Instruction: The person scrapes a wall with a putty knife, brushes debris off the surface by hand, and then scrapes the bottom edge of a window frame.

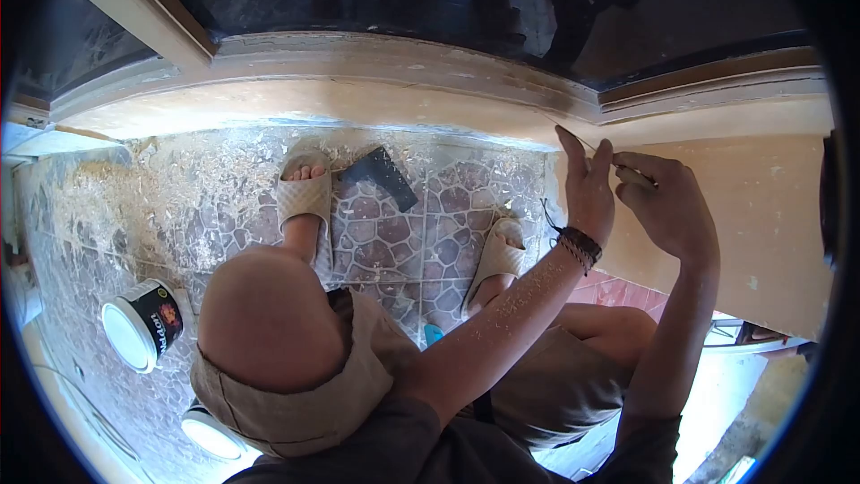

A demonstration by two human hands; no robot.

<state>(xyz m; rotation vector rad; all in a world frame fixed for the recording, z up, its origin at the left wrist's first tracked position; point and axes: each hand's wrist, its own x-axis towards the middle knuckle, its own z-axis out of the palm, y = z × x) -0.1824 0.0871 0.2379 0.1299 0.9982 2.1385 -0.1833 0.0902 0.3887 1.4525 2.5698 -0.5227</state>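
My left hand [587, 186], with dark bracelets at the wrist, reaches up to the wooden frame [403, 108] below the dark glass. Its fingers are stretched and apart. A thin pale edge shows between its fingertips, too fine to name. Close beside it on the right, my right hand [670, 206] is closed around a small pale object, mostly hidden by the curled fingers; its kind does not show. Fine light shavings stick to my left forearm [515, 305].
A dark flat rectangular piece [383, 181] lies on the patterned tile floor [376, 246] between my sandaled feet. Pale flakes litter the floor at left [170, 188]. A white-lidded bucket [134, 330] stands left, another white-lidded container [210, 435] lower. A tan wall panel [708, 215] is at right.
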